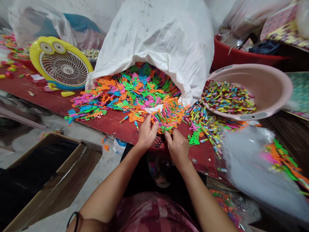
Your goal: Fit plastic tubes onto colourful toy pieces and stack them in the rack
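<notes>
Grip unclear, apart or together — left hand (147, 134), right hand (178, 146) at plastic pieces (169, 114), sack (166, 35) beyond, basin (265, 87) beside

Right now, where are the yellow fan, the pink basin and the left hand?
yellow fan (67, 69): head view, front grille
pink basin (270, 84): head view, inner wall
left hand (146, 134): head view, back

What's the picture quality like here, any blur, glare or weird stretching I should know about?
Head view: soft light, no harsh shadows around left hand and right hand; wide-angle stretch towards the edges, as in the pink basin and cardboard box. Also in the head view: the plastic bag at lower right looks hazy, cause unclear; the box's black contents lose detail in shadow.
</notes>
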Tool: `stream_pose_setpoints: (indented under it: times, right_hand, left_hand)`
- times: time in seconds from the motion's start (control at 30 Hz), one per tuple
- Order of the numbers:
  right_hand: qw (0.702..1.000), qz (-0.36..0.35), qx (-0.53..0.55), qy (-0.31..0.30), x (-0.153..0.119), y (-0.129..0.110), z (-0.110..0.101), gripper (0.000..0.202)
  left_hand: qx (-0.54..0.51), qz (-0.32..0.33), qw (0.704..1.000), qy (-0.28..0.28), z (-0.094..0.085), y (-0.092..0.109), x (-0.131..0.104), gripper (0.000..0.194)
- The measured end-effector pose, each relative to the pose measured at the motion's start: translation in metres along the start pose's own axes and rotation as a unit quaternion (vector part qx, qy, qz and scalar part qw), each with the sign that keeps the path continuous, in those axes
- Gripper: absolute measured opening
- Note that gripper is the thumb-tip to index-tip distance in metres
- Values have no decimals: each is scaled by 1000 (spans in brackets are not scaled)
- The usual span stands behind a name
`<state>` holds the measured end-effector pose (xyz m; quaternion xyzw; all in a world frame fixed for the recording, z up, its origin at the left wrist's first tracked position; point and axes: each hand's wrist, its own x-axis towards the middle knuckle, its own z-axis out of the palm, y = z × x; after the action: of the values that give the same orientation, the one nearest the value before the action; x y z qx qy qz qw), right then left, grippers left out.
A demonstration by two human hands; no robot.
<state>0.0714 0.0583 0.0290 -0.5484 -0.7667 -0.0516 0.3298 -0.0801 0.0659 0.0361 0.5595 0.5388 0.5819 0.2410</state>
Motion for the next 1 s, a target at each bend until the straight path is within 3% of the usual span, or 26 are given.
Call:
stream_pose_setpoints:
  times: [0.13, 0.27, 0.33, 0.43, 0.57, 0.67, 0.8, 1.0]
  right_hand:
    - [1000, -6, -7, -13, -3, 3, 4, 41]
    - [994, 9, 81, -77, -4, 6, -4, 25]
    - [984, 27, 145, -105, -3, 8, -7, 15]
    - [965, 53, 228, -116, -2, 11, -7, 8]
    - [945, 106, 295, -91, -5, 11, 0, 18]
    - [931, 144, 330, -67, -10, 9, 6, 15]
    - [926, 176, 331, -39, -13, 9, 16, 14]
    - [968, 116, 214, -54, -8, 7, 22, 12]
  left_hand:
    - [2, -6, 1000, -7, 0, -2, 1, 32]
    - [18, -18, 1000, -1, 0, 0, -2, 40]
    - [30, 21, 999, 38, -1, 5, -5, 51]
    - [77, 133, 984, 90, -6, 18, -8, 63]
    - [177, 251, 951, 1, -10, 33, -1, 39]
    - [226, 294, 928, -43, -9, 35, 5, 20]
    - [249, 292, 923, -43, -9, 33, 7, 14]
    - [253, 268, 928, -56, -13, 35, 5, 13]
